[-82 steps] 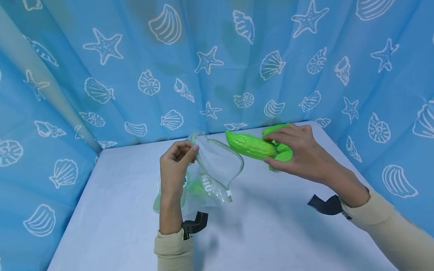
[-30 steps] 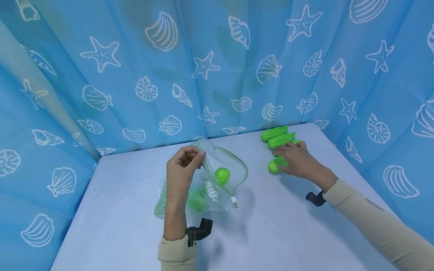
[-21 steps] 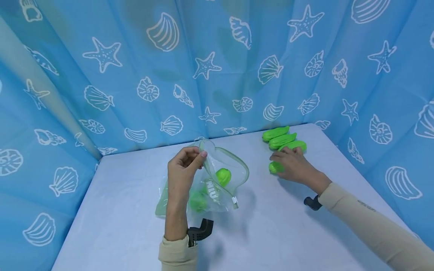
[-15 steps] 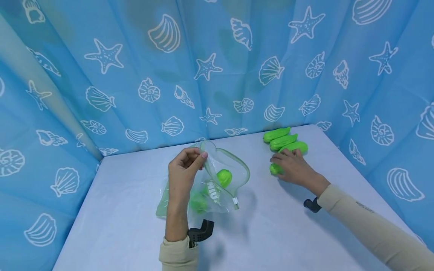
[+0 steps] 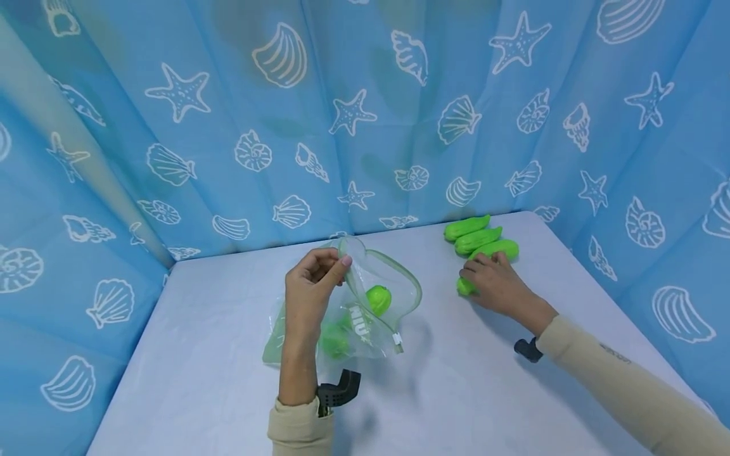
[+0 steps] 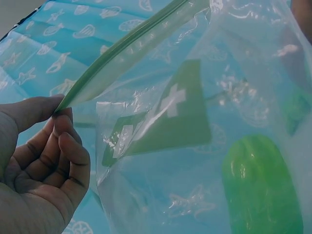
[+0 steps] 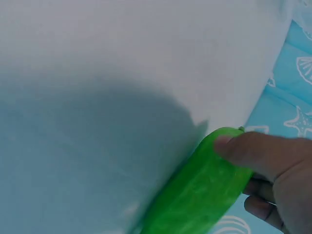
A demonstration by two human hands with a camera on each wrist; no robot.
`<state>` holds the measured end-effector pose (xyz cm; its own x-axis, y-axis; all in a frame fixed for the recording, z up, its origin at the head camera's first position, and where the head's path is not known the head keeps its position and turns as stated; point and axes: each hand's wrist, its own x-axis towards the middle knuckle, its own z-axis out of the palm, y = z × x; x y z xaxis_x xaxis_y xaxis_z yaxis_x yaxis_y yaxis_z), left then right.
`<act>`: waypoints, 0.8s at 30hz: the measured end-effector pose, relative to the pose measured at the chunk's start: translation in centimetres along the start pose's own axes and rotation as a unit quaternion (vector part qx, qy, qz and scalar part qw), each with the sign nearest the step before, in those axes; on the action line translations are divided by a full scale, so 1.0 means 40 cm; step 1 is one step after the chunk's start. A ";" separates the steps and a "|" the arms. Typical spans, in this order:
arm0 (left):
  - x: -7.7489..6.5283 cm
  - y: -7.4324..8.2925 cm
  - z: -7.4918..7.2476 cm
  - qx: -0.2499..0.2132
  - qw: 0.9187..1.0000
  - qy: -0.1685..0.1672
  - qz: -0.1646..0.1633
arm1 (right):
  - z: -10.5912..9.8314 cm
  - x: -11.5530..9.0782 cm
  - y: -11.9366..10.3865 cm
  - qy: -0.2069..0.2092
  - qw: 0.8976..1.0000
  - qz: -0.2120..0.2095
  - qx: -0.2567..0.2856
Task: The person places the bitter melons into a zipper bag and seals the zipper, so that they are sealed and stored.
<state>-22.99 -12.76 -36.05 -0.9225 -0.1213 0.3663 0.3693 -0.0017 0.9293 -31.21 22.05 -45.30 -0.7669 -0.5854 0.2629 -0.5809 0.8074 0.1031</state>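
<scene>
My left hand (image 5: 310, 285) pinches the green-edged rim of a clear zip bag (image 5: 393, 269) between thumb and fingers, holding its mouth apart. Through the plastic, a glossy green bitter melon (image 6: 261, 187) shows inside; in the head view a green blur (image 5: 335, 339) also shows lower in the bag. At the right of the table, my right hand (image 5: 493, 285) grips another bitter melon (image 7: 200, 190), thumb on one side and fingers curled on the other. Most of that melon is hidden by the hand in the head view.
Behind the right hand, three more bitter melons (image 5: 478, 239) lie side by side near the far edge of the white table (image 5: 217, 329). A blue curtain (image 5: 371, 114) with white shell prints surrounds the table. The bag's slider (image 5: 397, 342) hangs on its right side.
The bitter melon held at the bag's mouth is now inside the bag. My right hand has moved right and taken hold of another. My left hand keeps its pinch.
</scene>
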 end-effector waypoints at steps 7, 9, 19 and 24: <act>0.002 0.000 0.000 0.003 1.000 -0.002 0.007 | -0.054 -0.003 0.004 0.026 0.999 0.021 0.012; 0.004 0.002 0.000 0.004 1.000 -0.001 0.011 | -0.070 -0.005 0.006 0.039 0.999 0.027 0.018; 0.006 0.003 0.002 0.006 1.000 -0.005 0.004 | -0.138 -0.024 -0.015 0.129 0.988 0.043 0.074; 0.001 0.001 0.001 0.007 1.000 0.001 -0.001 | -0.175 -0.027 -0.034 0.152 0.982 0.044 0.101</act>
<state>-23.03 -12.71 -35.99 -0.9229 -0.1234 0.3647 0.3661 0.0126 0.9305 -27.66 22.09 -39.00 -0.7176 -0.4407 0.5392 -0.5820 0.8048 -0.1168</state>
